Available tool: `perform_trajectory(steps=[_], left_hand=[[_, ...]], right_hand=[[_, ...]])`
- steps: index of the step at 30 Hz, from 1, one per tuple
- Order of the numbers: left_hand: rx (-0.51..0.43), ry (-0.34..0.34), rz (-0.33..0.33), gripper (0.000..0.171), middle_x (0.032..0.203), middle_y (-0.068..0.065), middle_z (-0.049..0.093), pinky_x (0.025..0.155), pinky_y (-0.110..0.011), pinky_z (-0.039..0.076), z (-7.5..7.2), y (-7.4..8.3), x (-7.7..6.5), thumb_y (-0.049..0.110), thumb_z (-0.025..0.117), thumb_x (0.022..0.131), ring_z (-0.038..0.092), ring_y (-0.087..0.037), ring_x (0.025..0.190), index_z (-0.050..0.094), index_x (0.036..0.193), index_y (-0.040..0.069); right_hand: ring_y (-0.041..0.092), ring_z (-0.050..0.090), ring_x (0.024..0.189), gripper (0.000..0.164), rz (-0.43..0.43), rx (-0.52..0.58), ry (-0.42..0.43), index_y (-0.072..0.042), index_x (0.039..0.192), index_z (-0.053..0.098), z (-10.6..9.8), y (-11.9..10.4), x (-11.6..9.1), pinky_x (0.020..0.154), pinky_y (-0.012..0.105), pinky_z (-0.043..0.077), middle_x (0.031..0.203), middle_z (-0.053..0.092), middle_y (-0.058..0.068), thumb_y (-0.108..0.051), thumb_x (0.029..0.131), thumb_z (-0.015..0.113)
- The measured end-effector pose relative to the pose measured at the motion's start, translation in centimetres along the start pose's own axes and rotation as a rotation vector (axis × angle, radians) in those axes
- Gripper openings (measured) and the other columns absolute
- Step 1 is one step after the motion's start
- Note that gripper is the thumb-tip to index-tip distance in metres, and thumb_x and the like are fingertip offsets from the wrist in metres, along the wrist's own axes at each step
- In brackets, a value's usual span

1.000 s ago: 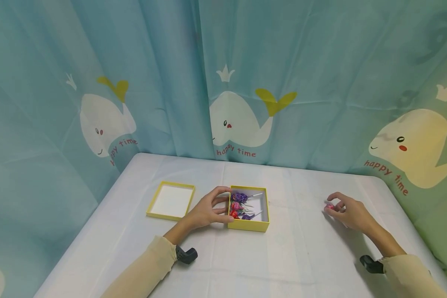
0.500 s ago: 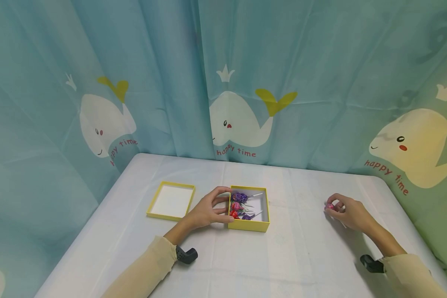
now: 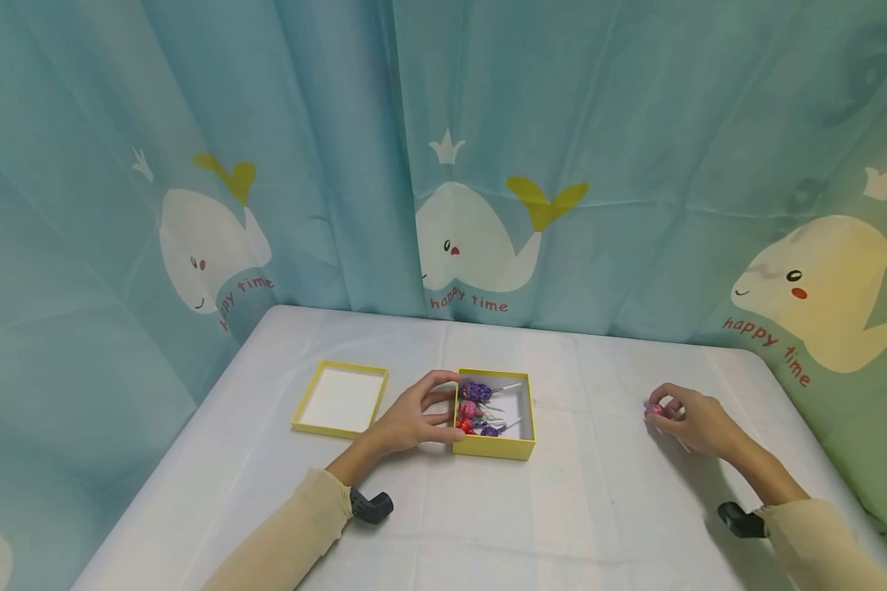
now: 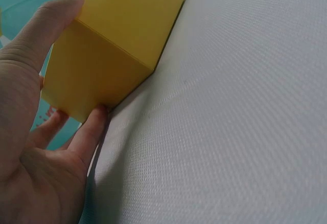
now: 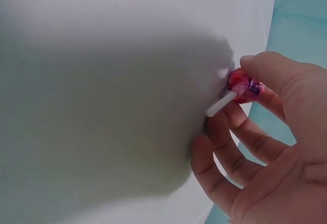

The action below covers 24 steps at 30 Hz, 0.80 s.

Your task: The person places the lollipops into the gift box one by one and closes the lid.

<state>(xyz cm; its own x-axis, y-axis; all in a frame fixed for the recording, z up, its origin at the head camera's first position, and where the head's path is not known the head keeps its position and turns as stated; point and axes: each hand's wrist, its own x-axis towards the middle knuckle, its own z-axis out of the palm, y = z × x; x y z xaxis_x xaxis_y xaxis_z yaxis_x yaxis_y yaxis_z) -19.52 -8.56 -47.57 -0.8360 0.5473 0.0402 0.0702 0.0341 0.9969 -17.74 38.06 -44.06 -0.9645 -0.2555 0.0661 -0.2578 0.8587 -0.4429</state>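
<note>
In the head view, a yellow box (image 3: 494, 447) with a white inside lies open-topped at mid-table. Several wrapped lollipops, purple (image 3: 476, 391), pink (image 3: 469, 409) and red (image 3: 464, 424), lie along its left side, sticks pointing right. My left hand (image 3: 405, 417) holds the box's left side, thumb (image 4: 56, 17) at the near corner and fingers against the wall. Farther right, my right hand (image 3: 700, 421) pinches a pink wrapped lollipop (image 5: 247, 85) between thumb and index finger, low over the table. Its white stick (image 5: 222, 104) points back under the palm.
A yellow-rimmed lid (image 3: 340, 400), white inside up, lies left of the box. White cloth (image 3: 562, 509) covers the table. Behind it and along the sides hangs a blue-green curtain (image 3: 340, 246) with whale prints.
The right thumb and index finger have closed a little on the pink lollipop, staying in the same spot. The left hand and the box have not moved.
</note>
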Motion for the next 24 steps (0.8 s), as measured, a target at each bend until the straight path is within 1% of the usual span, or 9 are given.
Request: perform_trajectory(steps=[4,9,15,18,24], left_hand=[[0.003,-0.002,0.007,0.086,0.152,-0.009,0.035,0.102,-0.034,0.048,0.0,-0.1,0.0,0.01,0.087,0.074,0.04,-0.028,0.136,0.039,0.144,0.012],[-0.002,-0.004,0.007,0.085,0.152,-0.01,0.035,0.102,-0.035,0.048,0.0,0.0,0.0,0.009,0.086,0.074,0.04,-0.03,0.136,0.039,0.144,0.011],[-0.008,-0.005,-0.001,0.084,0.152,-0.011,0.034,0.103,-0.037,0.047,0.0,0.0,0.0,0.007,0.085,0.074,0.039,-0.031,0.137,0.038,0.144,0.009],[-0.001,0.001,-0.001,0.085,0.152,-0.011,0.034,0.102,-0.036,0.048,0.0,0.1,-0.1,0.009,0.086,0.074,0.039,-0.032,0.137,0.038,0.144,0.01],[0.019,0.006,0.0,0.086,0.152,-0.009,0.034,0.101,-0.033,0.049,0.0,0.1,-0.2,0.014,0.087,0.073,0.04,-0.031,0.137,0.039,0.144,0.012]], right_hand=[[0.011,0.048,0.061,0.017,-0.016,-0.002,-0.036,-0.009,0.1,0.063,-0.5,-0.2,0.2,0.047,0.023,0.042,0.078,0.059,-0.001,-0.013,0.087,0.073],[0.011,0.05,0.064,0.019,-0.057,-0.012,-0.075,-0.01,0.101,0.063,-1.2,-0.5,0.6,0.049,0.022,0.043,0.082,0.061,-0.001,-0.009,0.085,0.074],[0.012,0.057,0.067,0.019,-0.085,0.039,-0.108,-0.009,0.103,0.063,-2.2,-1.6,1.2,0.052,0.023,0.049,0.085,0.062,0.001,-0.011,0.087,0.073],[0.011,0.059,0.067,0.02,-0.111,0.045,-0.097,-0.009,0.104,0.063,-2.6,-2.2,1.4,0.054,0.023,0.05,0.085,0.063,0.001,-0.009,0.086,0.073],[0.009,0.061,0.069,0.023,-0.198,0.017,-0.043,-0.012,0.104,0.064,-3.1,-3.2,2.0,0.058,0.023,0.052,0.086,0.064,-0.002,-0.006,0.084,0.075]])
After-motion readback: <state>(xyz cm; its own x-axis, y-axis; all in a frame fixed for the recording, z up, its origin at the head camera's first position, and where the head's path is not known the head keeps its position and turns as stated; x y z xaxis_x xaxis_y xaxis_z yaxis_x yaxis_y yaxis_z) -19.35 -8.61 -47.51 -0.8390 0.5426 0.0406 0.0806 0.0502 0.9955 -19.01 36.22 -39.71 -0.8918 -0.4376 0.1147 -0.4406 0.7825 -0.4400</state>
